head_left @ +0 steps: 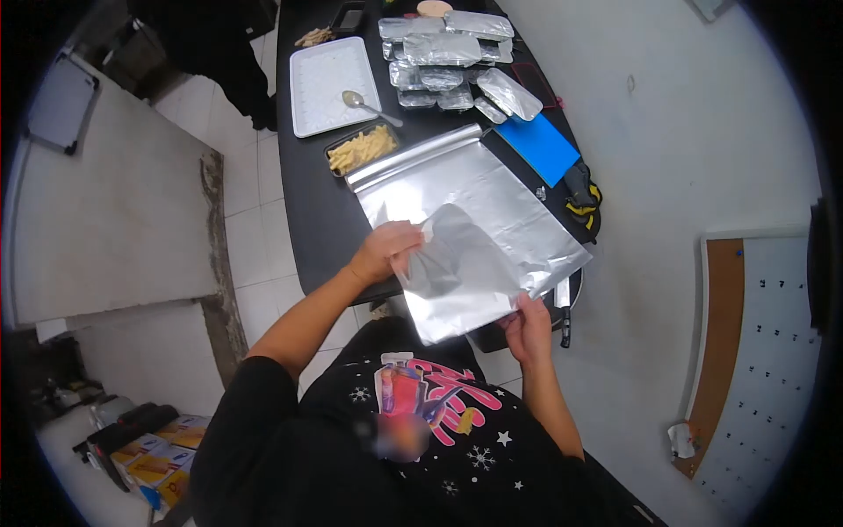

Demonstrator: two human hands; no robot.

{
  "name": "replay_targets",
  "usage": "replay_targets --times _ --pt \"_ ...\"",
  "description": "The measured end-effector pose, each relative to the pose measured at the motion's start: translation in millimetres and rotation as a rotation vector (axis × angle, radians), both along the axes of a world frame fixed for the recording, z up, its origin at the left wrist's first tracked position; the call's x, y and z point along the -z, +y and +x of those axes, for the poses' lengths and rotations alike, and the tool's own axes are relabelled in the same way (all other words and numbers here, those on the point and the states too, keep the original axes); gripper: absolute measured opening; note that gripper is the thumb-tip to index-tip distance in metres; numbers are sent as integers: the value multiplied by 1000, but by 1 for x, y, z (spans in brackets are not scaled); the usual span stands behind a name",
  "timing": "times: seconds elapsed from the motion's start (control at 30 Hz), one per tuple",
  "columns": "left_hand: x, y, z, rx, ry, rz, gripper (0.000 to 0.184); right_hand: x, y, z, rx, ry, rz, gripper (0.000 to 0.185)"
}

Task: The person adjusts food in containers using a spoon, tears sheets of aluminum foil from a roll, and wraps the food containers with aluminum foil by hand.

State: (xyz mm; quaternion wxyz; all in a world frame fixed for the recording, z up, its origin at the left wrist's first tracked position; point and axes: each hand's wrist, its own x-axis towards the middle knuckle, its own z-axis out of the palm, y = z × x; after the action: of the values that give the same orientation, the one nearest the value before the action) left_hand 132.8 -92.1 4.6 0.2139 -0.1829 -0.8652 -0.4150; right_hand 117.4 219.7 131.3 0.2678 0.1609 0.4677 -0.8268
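Observation:
Both my hands hold a loose sheet of aluminum foil (461, 272) at the table's near edge. My left hand (395, 246) pinches its left side, and my right hand (529, 329) grips its lower right corner. Beneath and beyond it, more foil (500, 193) lies unrolled from the foil roll (421, 156). Whether the held sheet is joined to that foil I cannot tell. Just past the roll's left end sits a small container (362, 149) filled with pale yellow pieces that look like pasta or fries.
Several foil-covered containers (442, 50) are stacked at the back. A white tray (329, 79) with a spoon (356, 99) stands to their left. On the right lie a blue board (537, 145), a black and yellow item (583, 198) and a knife (564, 312). Another person (211, 53) stands far left.

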Motion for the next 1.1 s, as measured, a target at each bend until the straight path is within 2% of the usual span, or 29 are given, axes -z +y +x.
replay_targets --times 0.03,0.07,0.13,0.2,0.23,0.3,0.37,0.47,0.57,0.67,0.7,0.8,0.83,0.9,0.93,0.97,1.0,1.07,1.1 --pt "-10 2 1 -27 -19 71 26 4 14 0 -185 105 49 24" --pt "-16 1 5 -26 -72 100 28 2 34 -8 -523 280 164 40" --pt "-23 -9 17 -27 -175 148 32 1 49 -27 -792 637 803 60" --pt "-16 -18 25 -12 -236 125 36 71 80 -65 -612 803 977 73" --pt "-11 -20 27 -6 -277 128 36 71 74 -89 -600 978 1049 75" --pt "5 -23 28 -17 -316 115 39 109 65 -150 -643 1152 1091 70" --pt "13 -20 30 -46 -347 160 38 104 30 -187 -407 1177 955 57" --pt "4 -16 34 -77 -382 115 36 98 2 -237 -617 1568 749 46" --pt "-16 -5 36 -121 -459 -30 37 114 -1 -269 -930 1862 776 34" --pt "-8 -5 40 -143 -460 -164 37 151 7 -271 -1007 1753 841 23" --pt "-3 -6 42 -144 -443 -200 38 138 6 -260 -909 1745 786 16" --pt "-4 -7 50 -148 -503 -34 38 120 15 -241 -1002 1470 732 15" --pt "-8 -5 52 -154 -546 150 39 109 17 -230 -974 1336 704 16" --pt "7 -3 57 -205 -586 -21 35 109 30 -220 -986 1216 661 17" --pt "-11 3 51 -229 -602 -109 32 106 34 -216 -989 1158 641 18" --pt "-30 18 52 -516 -758 246 24 105 35 -206 -916 1068 641 17" --pt "-20 16 51 -514 -930 537 25 108 38 -203 -897 1030 683 16" --pt "-10 15 51 -572 -990 534 28 124 41 -199 -855 953 765 17" --pt "-5 16 51 -601 -926 553 28 128 35 -202 -879 826 736 17"
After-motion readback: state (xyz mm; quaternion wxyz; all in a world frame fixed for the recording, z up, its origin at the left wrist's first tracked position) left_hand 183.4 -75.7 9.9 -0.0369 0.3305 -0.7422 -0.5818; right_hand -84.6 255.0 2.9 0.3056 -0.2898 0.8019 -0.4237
